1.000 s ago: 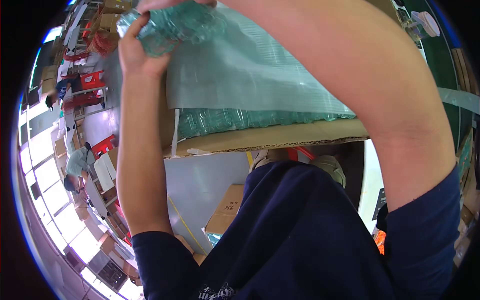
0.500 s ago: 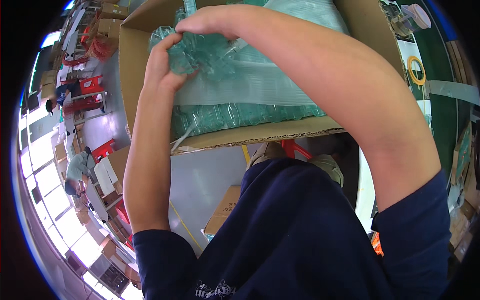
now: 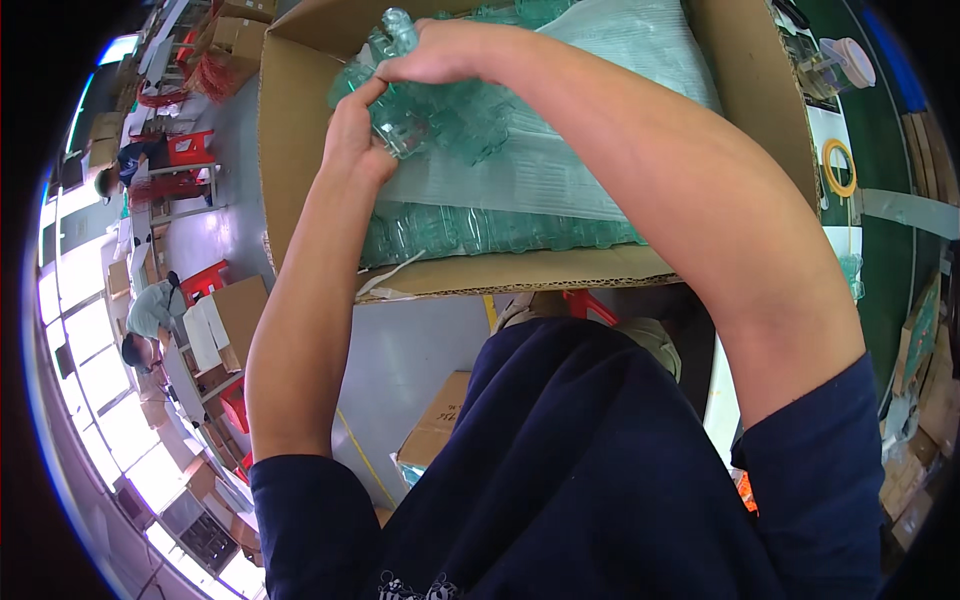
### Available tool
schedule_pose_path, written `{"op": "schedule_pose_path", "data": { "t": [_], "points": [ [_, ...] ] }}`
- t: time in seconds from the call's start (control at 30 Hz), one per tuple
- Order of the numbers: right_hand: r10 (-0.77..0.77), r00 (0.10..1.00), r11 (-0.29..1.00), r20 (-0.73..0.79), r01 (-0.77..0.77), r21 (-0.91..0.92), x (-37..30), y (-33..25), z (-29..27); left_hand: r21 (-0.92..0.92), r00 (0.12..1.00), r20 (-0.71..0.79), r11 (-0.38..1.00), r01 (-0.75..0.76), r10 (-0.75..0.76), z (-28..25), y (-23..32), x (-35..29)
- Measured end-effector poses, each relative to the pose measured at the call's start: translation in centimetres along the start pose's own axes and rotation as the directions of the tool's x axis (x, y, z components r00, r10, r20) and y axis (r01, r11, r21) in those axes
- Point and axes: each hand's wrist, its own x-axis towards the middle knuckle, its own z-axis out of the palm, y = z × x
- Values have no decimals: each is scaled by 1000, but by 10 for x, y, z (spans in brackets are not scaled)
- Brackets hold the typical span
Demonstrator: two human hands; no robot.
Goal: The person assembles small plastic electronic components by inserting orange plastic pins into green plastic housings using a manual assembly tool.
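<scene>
Green plastic pieces point(image 3: 470, 128) are being gripped by the left hand point(image 3: 355, 135) and right hand point(image 3: 447, 52) together, above the white sheet point(image 3: 630, 65) toward the far left corner of the box point(image 3: 290, 150). Against a second ago, both hands are working further inside its left edge, keeping the pieces over the box.

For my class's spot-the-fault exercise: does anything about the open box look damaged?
On the cardboard box, a thin white strip curls loose at the near left corner instead of lying flat, and the near edge looks ragged, perhaps cut.
</scene>
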Motion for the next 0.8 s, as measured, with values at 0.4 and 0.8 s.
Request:
{"op": "schedule_pose_path", "data": {
  "t": [0.4,0.8],
  "points": [
    [-48,999,880,7,39,473,-1,17,-1,-42,994,107,999,-12,16,-5,0,20],
    [-100,974,951,-203,154,269,11,2,-15,-125,894,445,992,-1,57,7,24,31]
  ]
}}
